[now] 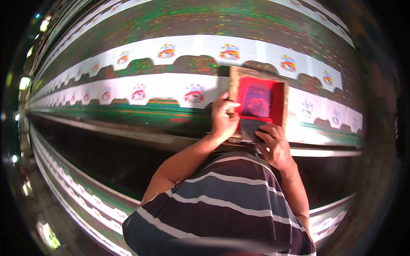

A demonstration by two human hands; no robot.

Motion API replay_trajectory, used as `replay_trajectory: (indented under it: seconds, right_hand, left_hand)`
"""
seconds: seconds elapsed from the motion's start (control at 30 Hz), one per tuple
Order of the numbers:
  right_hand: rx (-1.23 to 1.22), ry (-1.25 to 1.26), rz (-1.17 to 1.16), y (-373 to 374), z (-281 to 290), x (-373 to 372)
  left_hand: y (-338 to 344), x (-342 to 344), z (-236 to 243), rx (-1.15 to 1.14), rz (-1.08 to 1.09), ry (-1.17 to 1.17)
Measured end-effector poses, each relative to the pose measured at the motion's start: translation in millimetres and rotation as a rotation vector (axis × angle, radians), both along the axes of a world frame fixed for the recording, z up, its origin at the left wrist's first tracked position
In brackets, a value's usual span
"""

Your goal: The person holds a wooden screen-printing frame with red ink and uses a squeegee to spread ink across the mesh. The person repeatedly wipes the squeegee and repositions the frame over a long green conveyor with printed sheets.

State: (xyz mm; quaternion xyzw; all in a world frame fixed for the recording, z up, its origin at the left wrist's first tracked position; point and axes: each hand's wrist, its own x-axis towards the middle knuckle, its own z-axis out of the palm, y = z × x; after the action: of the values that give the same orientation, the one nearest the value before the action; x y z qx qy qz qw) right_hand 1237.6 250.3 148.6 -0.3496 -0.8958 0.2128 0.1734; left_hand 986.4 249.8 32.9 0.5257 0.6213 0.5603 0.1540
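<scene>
White strip (165, 86) part-blocked by wooden frame (285, 102)
Frame's held by left grip (224, 119), dark block (250, 129) by right grip (275, 145); surface (192, 19)'s paint-splattered.

A long, paint-flecked green table (192, 16) stretches across; bright patches (25, 83), probably windows, dot the left.

- Both arms bare, reaching forward, the 2 hands near each other but apart.
- Left forearm (181, 158) slants up and rightward; left hand (224, 117) closed in a grip, its digits bent.
- Right forearm (298, 185) angles up and leftward; right hand (275, 147) lies lower, fingers (265, 129) bent and pointing left.
</scene>
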Motion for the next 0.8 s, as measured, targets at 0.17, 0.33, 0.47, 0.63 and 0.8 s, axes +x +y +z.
replay_trajectory:
  seconds: [0.17, 0.33, 0.47, 0.63, 0.8]
  right_hand:
    - [-0.036, 0.229, -0.352, -6, -23, 48]
    - [-0.279, 0.516, -0.475, -9, -43, 115]
    - [-0.247, 0.621, -0.492, 2, -59, 180]
    - [-0.264, 0.736, -0.465, 17, -66, 257]
    - [-0.347, 0.796, -0.387, 27, -62, 300]
  left_hand:
    - [9, -2, 3, 0.078, -0.119, -0.139]
    - [15, 45, 21, 0.066, -0.101, -0.178]
    - [36, 112, 16, 0.108, -0.121, -0.159]
    - [59, 185, 0, 0.087, -0.174, -0.283]
    - [66, 220, -6, 0.043, -0.192, -0.483]
